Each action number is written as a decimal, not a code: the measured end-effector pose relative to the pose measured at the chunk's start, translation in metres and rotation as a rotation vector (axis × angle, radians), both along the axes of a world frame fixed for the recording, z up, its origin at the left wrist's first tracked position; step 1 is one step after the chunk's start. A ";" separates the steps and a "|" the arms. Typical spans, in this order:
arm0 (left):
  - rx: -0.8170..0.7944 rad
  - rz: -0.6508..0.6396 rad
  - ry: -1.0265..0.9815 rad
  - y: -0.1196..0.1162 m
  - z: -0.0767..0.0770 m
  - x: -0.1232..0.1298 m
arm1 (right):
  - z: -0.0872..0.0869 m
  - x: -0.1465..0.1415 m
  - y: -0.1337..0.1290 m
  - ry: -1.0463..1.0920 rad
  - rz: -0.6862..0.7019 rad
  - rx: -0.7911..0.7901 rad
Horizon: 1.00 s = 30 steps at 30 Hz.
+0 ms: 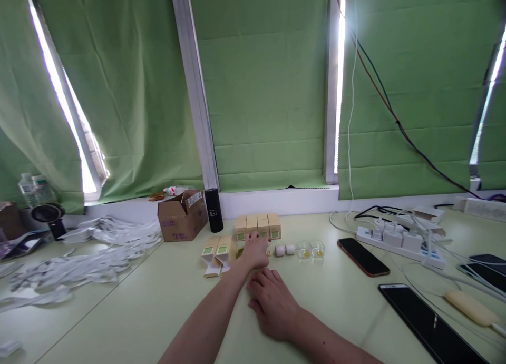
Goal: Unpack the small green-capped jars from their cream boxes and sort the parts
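My left hand (256, 251) reaches forward over a row of small items, its fingers bent in front of several cream boxes (252, 223) with green labels. Whatever lies under those fingertips is hidden. Just nearer to me, my right hand (274, 306) rests on the table, fingers loosely bent and apart, with nothing seen in it. Left of the left hand, two cream boxes (217, 249) lie with their end flaps open towards me. A small green piece (239, 253) shows beside the left wrist. To the right are two pale pink-white cylinders (284, 250) and two clear cups (310, 249) with yellow bottoms.
A brown carton (182, 216) and a black cylinder (214, 210) stand at the back. White strips (95, 248) are heaped on the left. Rightward lie two phones (363, 256), a white power strip (399, 243) and loose cables. Green blinds (261, 90) hang behind.
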<state>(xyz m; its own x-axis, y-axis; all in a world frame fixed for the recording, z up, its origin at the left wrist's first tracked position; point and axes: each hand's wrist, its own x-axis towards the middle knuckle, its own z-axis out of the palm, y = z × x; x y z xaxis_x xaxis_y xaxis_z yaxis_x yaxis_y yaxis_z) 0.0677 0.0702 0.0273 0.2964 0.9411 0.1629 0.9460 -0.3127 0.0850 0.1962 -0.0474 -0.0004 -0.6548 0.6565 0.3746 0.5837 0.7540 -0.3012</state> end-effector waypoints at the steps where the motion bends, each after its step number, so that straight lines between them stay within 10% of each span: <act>1: -0.001 -0.012 -0.010 0.000 -0.001 0.000 | 0.000 0.000 0.000 0.000 0.001 0.000; 15: 0.003 -0.008 -0.078 0.001 -0.005 0.006 | 0.005 0.001 -0.003 0.009 0.010 -0.027; 30: 0.401 0.258 -0.503 -0.056 0.040 -0.058 | 0.002 0.001 -0.001 -0.006 -0.025 0.037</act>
